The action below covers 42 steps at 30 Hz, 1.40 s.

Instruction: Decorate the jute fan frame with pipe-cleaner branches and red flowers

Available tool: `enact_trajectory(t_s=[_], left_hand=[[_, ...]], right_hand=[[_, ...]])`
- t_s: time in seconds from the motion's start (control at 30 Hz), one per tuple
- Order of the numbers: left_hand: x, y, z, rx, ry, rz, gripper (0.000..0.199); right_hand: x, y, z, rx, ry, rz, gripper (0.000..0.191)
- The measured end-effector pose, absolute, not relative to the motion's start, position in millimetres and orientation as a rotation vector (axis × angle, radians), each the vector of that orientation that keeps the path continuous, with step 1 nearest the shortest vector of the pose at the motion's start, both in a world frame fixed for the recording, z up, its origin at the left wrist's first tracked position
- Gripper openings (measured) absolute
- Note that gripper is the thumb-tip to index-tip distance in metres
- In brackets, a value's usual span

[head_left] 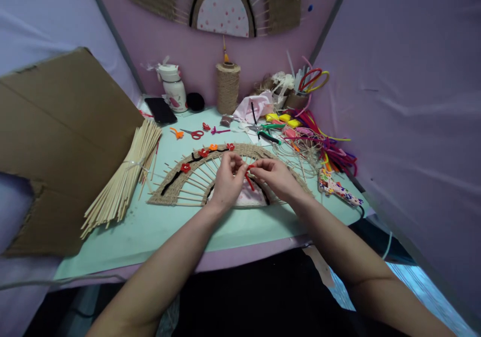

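Observation:
Between my two hands is a red pipe cleaner (249,181), bent at the top with an end hanging down. My left hand (230,179) pinches it from the left, and my right hand (273,174) grips it from the right with thumb and forefinger. Under both hands lies a fan-shaped piece woven of twine and sticks (176,192). Red flowers (185,168) and an orange flower (213,147) sit along a black strip on its left part. My hands hide part of its middle.
Left are a bundle of wooden sticks (124,176) and a cardboard sheet (75,141). Behind the fan lie red scissors (196,134), green-handled pliers (272,126) and a twine spool (227,89). Coloured pipe cleaners (336,151) and a patterned glue gun (338,187) are at right.

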<state>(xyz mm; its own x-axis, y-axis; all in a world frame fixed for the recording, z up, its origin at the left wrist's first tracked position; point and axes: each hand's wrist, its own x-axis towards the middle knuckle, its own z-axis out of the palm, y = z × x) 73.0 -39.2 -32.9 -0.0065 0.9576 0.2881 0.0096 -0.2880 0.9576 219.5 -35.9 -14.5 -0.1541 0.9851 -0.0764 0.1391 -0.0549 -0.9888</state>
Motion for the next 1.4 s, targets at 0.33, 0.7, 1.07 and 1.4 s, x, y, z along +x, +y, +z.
enact_trajectory(t_s=[0.33, 0.7, 1.07, 1.4], left_hand=[[75.0, -38.7, -25.9, 1.120, 0.861, 1.186, 0.030], [65.4, -27.6, -30.2, 1.117, 0.992, 1.024, 0.026], [52.9, -29.0, -23.3, 1.192, 0.979, 0.708, 0.029], [58.6, -20.4, -21.0, 0.853, 0.984, 1.287, 0.021]], right_hand=[[242.0, -19.5, 15.8, -1.260, -1.829, 1.314, 0.022], [254.7, -1.7, 28.5, -1.287, -2.091, 1.379, 0.013], [251.7, 1.1, 16.9, -1.267, -2.186, 1.437, 0.010], [233.1, -20.5, -9.2, -1.197, -1.509, 0.781, 0.025]])
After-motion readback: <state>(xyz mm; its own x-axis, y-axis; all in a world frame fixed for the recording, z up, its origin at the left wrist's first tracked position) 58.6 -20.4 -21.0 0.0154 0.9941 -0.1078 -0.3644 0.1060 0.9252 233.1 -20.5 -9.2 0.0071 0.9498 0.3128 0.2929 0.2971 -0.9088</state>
